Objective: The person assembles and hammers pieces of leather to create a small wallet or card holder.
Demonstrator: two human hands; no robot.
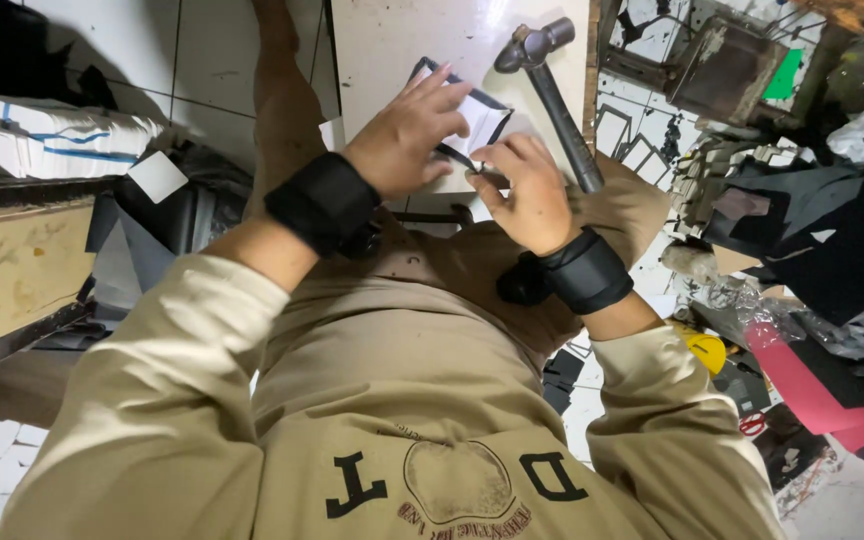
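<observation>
My left hand [407, 135] lies flat on a small white piece with a dark border [482, 115], pressing it down on a pale work slab [392, 40]. My right hand [524, 185] pinches the piece's near edge between thumb and fingers. Both wrists wear black bands. A hammer [552, 90] with a grey metal head and dark handle lies on the slab just right of my hands, its head pointing away from me.
White folded stacks [42, 135] sit at the left above a wooden bench [12, 270]. At the right lie a metal box [727, 65], dark fabric scraps [812, 230], plastic wrap and a red roll [822, 395] on the tiled floor.
</observation>
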